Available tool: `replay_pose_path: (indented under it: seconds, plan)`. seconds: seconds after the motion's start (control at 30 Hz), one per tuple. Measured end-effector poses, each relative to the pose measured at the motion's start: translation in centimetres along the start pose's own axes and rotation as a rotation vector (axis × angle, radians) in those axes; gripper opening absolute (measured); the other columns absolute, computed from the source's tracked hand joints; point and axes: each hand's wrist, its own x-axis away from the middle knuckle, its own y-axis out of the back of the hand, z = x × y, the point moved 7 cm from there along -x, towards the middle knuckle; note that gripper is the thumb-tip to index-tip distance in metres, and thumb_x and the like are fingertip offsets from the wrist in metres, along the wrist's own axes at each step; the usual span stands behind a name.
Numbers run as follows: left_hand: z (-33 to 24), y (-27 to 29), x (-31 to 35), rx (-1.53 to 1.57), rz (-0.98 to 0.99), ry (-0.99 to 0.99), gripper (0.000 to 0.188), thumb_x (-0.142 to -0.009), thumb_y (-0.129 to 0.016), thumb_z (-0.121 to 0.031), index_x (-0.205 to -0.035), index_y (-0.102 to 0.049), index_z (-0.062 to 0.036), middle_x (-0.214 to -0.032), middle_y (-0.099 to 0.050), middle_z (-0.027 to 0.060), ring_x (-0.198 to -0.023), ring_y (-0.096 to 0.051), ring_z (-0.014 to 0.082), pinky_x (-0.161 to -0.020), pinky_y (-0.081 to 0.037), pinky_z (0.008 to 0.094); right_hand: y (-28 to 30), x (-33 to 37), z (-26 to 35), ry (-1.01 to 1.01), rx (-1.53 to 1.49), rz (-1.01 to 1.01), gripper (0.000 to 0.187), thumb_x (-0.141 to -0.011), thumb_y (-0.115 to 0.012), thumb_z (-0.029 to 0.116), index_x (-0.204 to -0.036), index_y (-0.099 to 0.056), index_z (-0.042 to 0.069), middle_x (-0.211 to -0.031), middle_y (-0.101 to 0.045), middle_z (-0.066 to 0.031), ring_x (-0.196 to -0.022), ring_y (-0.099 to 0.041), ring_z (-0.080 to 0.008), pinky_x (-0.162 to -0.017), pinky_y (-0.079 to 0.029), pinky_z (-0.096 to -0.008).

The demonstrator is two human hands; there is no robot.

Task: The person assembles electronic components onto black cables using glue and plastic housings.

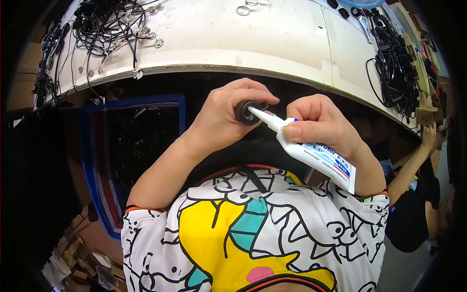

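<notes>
My left hand point(219, 114) is wrapped round a small black cylindrical part point(241, 116), its round, hollow-looking end turned to the right. In my right hand point(328, 119) is a white glue tube point(318, 158) with blue and red printing, pinched near its shoulder between thumb and fingers. The tube slants up to the left, and its long white nozzle point(265, 117) reaches the rim of the black part. Whether any glue is coming out is too small to tell. Both hands are in front of my chest, just short of the table edge.
Across the top runs a pale table point(204, 53) with tangled black cables point(107, 29) at left, more cables point(394, 73) at right, and rings point(242, 10) at the back. A blue-rimmed bin point(92, 170) stands lower left. Another person's arm point(413, 163) is at far right.
</notes>
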Motion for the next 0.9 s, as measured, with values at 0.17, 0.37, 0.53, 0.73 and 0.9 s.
replay_pose_path:
  seconds: [0.17,0.37,0.53,0.73,0.9]
  plan:
    - [0.2,0.0,-0.1,-0.054,-0.012,0.012,0.028,-0.065,-0.068,0.0,-0.093,-0.063,-0.0052,-0.094,-0.059,0.0087,-0.085,-0.058,0.0193,-0.074,-0.047,0.0262,0.1,-0.5,-0.1,-0.037,-0.016,-0.026,0.023,-0.074,-0.067,0.025,-0.067,-0.058,0.004,-0.06,-0.058,-0.0027,-0.048,-0.053,-0.0052,-0.044,-0.039,-0.0142]
    - [0.3,-0.1,-0.1,-0.052,0.002,0.012,0.03,-0.063,-0.066,0.005,-0.091,-0.062,-0.0048,-0.088,-0.06,0.0091,-0.079,-0.06,0.0216,-0.069,-0.048,0.0258,0.3,-0.7,-0.3,-0.151,-0.087,0.013,0.021,-0.075,-0.066,0.024,-0.068,-0.059,0.005,-0.06,-0.058,-0.001,-0.047,-0.051,-0.0033,-0.045,-0.038,-0.015]
    - [0.4,0.0,-0.5,-0.012,-0.008,0.043,0.031,-0.063,-0.067,0.004,-0.093,-0.062,-0.0055,-0.09,-0.058,0.0073,-0.081,-0.059,0.0194,-0.07,-0.047,0.0255,0.5,-0.6,0.1,-0.126,-0.078,-0.01,0.02,-0.075,-0.066,0.024,-0.069,-0.06,0.006,-0.059,-0.057,0.0006,-0.048,-0.05,-0.0028,-0.045,-0.037,-0.0145]
    - [-0.1,0.3,-1.4,0.012,0.002,0.14,0.034,-0.063,-0.068,0.001,-0.095,-0.062,-0.0066,-0.093,-0.055,0.0079,-0.083,-0.057,0.0196,-0.072,-0.044,0.0253,0.8,0.3,0.8,-0.035,-0.179,0.132,0.019,-0.075,-0.066,0.02,-0.068,-0.059,0.004,-0.06,-0.056,0.0004,-0.049,-0.048,-0.0024,-0.046,-0.036,-0.0157]
    - [-0.9,-0.8,-1.4,0.02,0.165,0.091,0.051,-0.066,-0.066,-0.011,-0.113,-0.051,-0.0041,-0.108,-0.044,0.012,-0.097,-0.046,0.0211,-0.082,-0.038,0.0266,4.4,0.0,2.4,0.278,-0.03,-0.034,0.011,-0.079,-0.059,0.014,-0.076,-0.058,0.003,-0.067,-0.055,0.0029,-0.061,-0.046,-0.0015,-0.056,-0.036,-0.016]
